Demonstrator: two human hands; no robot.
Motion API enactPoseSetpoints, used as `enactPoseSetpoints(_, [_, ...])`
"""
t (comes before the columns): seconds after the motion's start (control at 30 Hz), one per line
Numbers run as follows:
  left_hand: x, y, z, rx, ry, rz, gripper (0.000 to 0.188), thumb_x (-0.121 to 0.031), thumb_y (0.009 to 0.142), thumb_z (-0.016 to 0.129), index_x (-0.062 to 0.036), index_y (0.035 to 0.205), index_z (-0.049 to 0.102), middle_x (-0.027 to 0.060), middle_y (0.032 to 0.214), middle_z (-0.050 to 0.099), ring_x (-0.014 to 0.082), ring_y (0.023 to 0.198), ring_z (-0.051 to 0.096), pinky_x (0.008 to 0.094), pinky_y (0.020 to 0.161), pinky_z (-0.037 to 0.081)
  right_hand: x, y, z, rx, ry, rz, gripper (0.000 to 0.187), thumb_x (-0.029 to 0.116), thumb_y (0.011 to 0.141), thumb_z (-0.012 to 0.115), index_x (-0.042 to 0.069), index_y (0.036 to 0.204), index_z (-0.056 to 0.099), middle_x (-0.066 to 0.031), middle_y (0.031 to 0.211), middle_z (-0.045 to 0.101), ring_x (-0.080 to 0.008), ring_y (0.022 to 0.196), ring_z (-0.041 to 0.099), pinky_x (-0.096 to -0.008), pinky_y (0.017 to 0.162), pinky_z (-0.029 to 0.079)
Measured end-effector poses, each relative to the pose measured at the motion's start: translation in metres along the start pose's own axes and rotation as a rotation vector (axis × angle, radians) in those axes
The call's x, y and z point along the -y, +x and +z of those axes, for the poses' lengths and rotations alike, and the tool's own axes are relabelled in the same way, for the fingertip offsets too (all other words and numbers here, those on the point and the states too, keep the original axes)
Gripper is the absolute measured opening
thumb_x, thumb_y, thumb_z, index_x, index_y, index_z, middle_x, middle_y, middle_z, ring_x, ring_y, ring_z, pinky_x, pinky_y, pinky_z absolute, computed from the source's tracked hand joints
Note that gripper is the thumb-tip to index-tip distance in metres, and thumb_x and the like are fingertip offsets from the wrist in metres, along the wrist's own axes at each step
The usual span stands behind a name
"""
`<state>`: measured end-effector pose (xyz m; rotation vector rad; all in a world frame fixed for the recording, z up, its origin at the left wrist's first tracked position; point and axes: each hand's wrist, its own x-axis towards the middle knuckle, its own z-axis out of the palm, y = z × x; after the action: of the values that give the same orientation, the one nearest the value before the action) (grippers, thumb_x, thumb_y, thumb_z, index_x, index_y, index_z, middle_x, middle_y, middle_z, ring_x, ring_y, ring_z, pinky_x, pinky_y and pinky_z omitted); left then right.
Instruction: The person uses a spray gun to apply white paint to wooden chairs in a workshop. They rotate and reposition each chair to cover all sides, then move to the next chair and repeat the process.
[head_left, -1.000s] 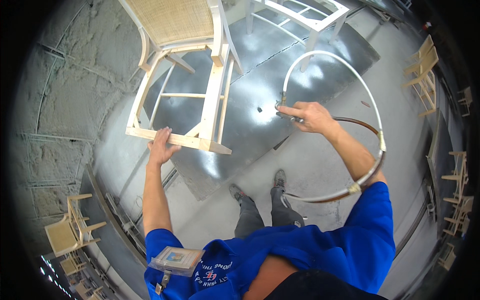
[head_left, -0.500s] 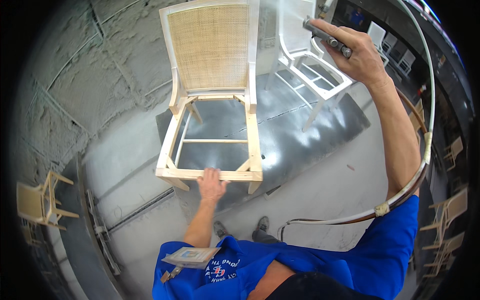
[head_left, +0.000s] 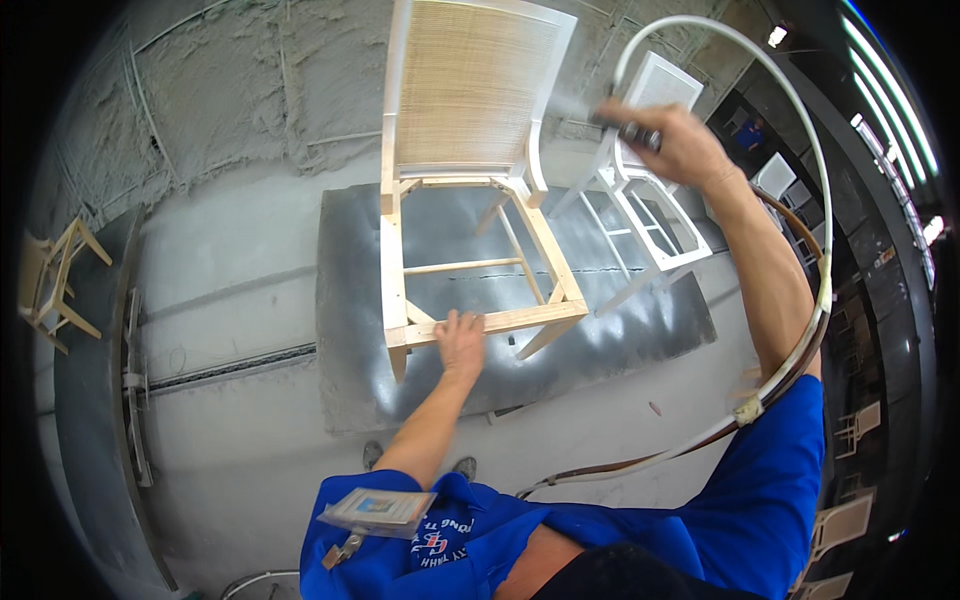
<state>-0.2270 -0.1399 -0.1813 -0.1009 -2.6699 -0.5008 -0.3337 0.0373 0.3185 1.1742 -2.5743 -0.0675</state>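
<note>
A chair frame of pale wood (head_left: 540, 316) with a woven cane back (head_left: 475, 90) and no seat stands on a dark metal platform (head_left: 350, 290). My left hand (head_left: 461, 345) is closed over its front rail, fingers on top. At upper right, my right hand (head_left: 688, 150) is raised and closed around a spray gun (head_left: 640, 134), blurred by motion. A faint mist leaves the nozzle toward the right edge of the cane back. White coating shows on the back's border, while the seat rails look like bare wood.
A white-coated chair (head_left: 690, 255) stands behind on the right of the platform. A white hose (head_left: 824, 170) loops around my right arm. More wooden chairs stand at far left (head_left: 75, 280) and right (head_left: 840, 525). A dusty grey wall (head_left: 230, 100) rises behind.
The cane-backed chair has turned on the platform, its front now angled toward the right, with my left hand still on the rail. My right hand and the spray gun have come lower.
</note>
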Motion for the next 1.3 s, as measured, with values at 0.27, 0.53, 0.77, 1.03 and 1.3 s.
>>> enactPoseSetpoints(0.27, [0.084, -0.023, -0.054, 0.034, -0.057, 0.111, 0.047, -0.026, 0.080, 0.082, -0.0187, 0.125, 0.071, 0.0008, 0.127, 0.063, 0.0200, 0.117, 0.056, 0.0511, 0.101, 0.035, 0.029, 0.038, 0.016, -0.443, 0.029, -0.052, 0.048, 0.006, 0.091, 0.071, 0.025, 0.135, 0.070, -0.0105, 0.111, 0.079, -0.0287, 0.089, 0.078, -0.0381, 0.083, 0.062])
enactPoseSetpoints(0.53, [0.088, -0.024, -0.046, 0.032, -0.144, 0.114, 0.047, -0.027, 0.082, 0.080, -0.0184, 0.127, 0.070, -0.0001, 0.127, 0.063, 0.0198, 0.114, 0.056, 0.0518, 0.102, 0.034, 0.082, 0.115, 0.021, -0.451, 0.044, -0.038, 0.048, 0.003, 0.090, 0.071, 0.022, 0.134, 0.072, -0.0128, 0.108, 0.079, -0.0268, 0.089, 0.079, -0.0382, 0.087, 0.062])
enactPoseSetpoints(0.77, [0.086, -0.019, -0.053, 0.111, -0.141, 0.124, 0.039, -0.027, 0.087, 0.075, -0.0167, 0.125, 0.070, -0.0002, 0.120, 0.061, 0.0196, 0.113, 0.055, 0.0504, 0.103, 0.034, 0.123, 0.156, 0.044, 0.121, 0.052, -0.220, 0.045, 0.005, 0.090, 0.071, 0.022, 0.132, 0.072, -0.0087, 0.116, 0.078, -0.0262, 0.098, 0.078, -0.0407, 0.095, 0.060])
enactPoseSetpoints(1.03, [0.092, -0.016, -0.057, 0.009, 0.002, 0.275, 0.021, -0.017, 0.089, 0.063, -0.0152, 0.108, 0.072, 0.0012, 0.105, 0.060, 0.0200, 0.108, 0.056, 0.0412, 0.101, 0.038, 0.169, 0.233, 0.092, -0.033, 0.036, -0.099, 0.044, 0.018, 0.092, 0.072, 0.025, 0.135, 0.069, -0.0197, 0.104, 0.077, -0.0374, 0.097, 0.075, -0.0447, 0.086, 0.059])
enactPoseSetpoints(1.3, [0.096, -0.012, -0.047, -0.016, -0.083, 0.307, 0.014, -0.018, 0.085, 0.066, -0.0178, 0.097, 0.074, -0.0012, 0.098, 0.060, 0.0185, 0.104, 0.056, 0.0379, 0.100, 0.038, 0.260, 0.281, 0.341, 0.334, 0.181, 0.030, 0.035, 0.020, 0.091, 0.068, 0.023, 0.126, 0.074, -0.0181, 0.100, 0.077, -0.0392, 0.093, 0.074, -0.0452, 0.088, 0.059])
